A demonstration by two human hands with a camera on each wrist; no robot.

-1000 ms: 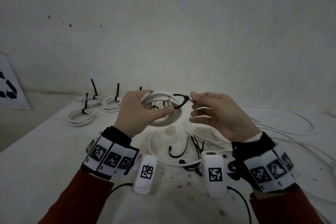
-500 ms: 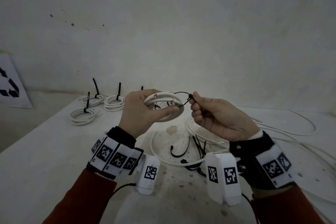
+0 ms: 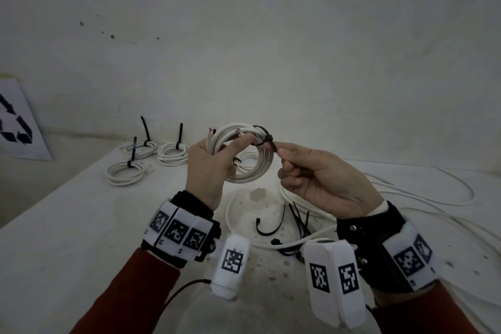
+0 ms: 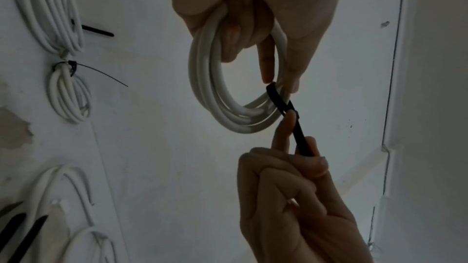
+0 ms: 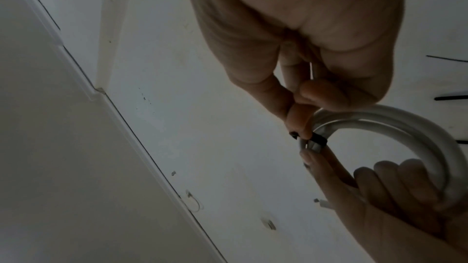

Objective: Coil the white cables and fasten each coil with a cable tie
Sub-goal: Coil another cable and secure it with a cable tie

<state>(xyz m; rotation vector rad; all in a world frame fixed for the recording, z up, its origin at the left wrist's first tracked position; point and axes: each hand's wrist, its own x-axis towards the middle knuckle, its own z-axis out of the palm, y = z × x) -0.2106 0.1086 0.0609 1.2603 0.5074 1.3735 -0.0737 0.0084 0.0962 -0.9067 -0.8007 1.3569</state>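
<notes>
Head view: white coil [image 3: 245,156] held up above the surface [image 3: 81,225], black cable tie [image 3: 264,137] looped around it.
The coil looks light and springy, so the left hand [image 3: 214,168] wraps it beside the tie; the right hand [image 3: 320,182] pinches the stiff, thin tail. Only the left wrist view shows the tail [image 4: 301,139] between fingers.

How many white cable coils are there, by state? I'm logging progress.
Tied coils on the table, left of the hands: 3
Held coil in left hand, its cable tie pinched by right hand: 1
Partly hidden coil behind it: 1
Total: 5
</notes>
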